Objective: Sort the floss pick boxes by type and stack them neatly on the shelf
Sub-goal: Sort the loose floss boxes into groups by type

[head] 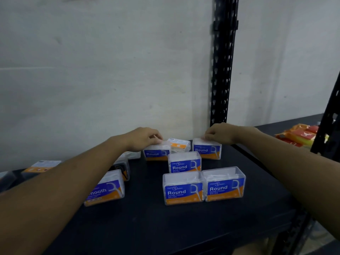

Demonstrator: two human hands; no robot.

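black shelf board (147, 227) carries the clear floss pick boxes, most with blue-and-orange labels facing the camera. the left hand (143, 139) curls its fingers over the top of the back-left round box (156, 153), gripping it close to the wall. the right hand (219, 134) pinches the top of the back-right round box (207, 150) with bent fingertips. between those two lies a tipped box (179, 144), its orange-and-white panel turned up. just in front stands the middle round box (184, 163). nearer the camera the front-left round box (183, 189) and the front-right round box (223, 184) stand upright, side by side and touching. to the left, partly hidden by the left forearm, stands a smooth box (105, 189); another box (124, 167) behind it is too hidden to read. a flat box (43, 164) lies at the far left. a black slotted upright (223, 61) rises by the grey wall (110, 70). orange packets (298, 135) sit on the neighbouring shelf.
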